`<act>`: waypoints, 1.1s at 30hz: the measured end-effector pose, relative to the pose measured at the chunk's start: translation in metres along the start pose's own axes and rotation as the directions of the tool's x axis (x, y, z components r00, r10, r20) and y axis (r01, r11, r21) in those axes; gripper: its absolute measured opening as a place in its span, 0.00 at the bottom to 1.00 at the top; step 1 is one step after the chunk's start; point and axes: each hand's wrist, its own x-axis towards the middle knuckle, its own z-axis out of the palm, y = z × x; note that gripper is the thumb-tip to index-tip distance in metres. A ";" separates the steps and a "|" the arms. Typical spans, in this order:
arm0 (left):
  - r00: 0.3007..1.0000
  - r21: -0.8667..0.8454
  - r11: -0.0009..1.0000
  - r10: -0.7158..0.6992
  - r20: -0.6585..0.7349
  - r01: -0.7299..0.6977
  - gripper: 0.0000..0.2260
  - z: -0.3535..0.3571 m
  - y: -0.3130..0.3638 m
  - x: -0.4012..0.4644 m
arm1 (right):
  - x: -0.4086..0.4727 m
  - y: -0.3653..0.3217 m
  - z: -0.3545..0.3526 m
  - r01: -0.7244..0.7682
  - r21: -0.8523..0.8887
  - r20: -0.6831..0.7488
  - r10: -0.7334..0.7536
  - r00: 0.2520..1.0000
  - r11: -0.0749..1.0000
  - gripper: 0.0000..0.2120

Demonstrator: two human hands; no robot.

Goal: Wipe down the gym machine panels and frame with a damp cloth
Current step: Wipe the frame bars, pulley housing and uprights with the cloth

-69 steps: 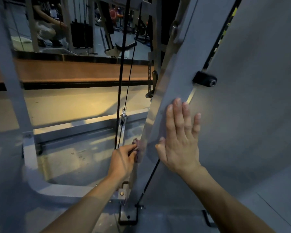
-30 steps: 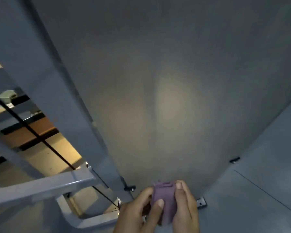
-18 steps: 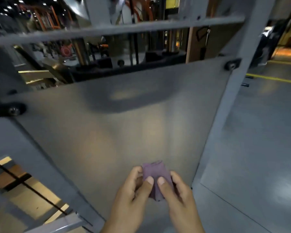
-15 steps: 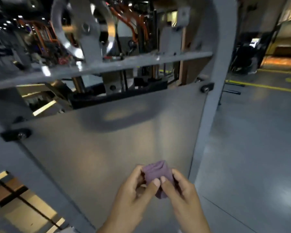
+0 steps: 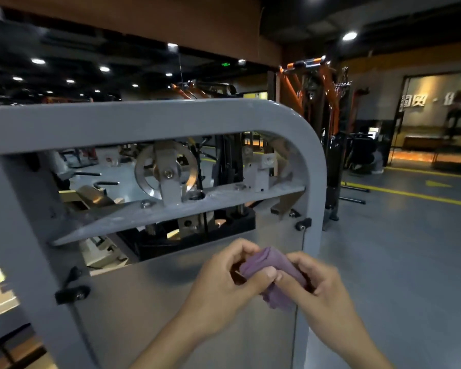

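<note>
Both hands, left point(image 5: 224, 283) and right point(image 5: 314, 286), are holding the purple cloth point(image 5: 272, 265) between them. Their fingers point(image 5: 261, 275) are pinching it. It is sitting in front of the grey panel point(image 5: 149, 302).

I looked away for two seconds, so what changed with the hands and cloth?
The right hand left the panel and joined the left hand on the purple cloth. The view rose to the frame top. The left hand kept the cloth throughout.
</note>
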 end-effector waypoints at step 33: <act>0.942 0.380 0.896 0.304 -0.143 -0.231 0.07 0.003 0.077 0.108 | 0.148 -0.066 -0.071 0.376 -0.208 -0.265 -0.422 0.867 0.903 0.06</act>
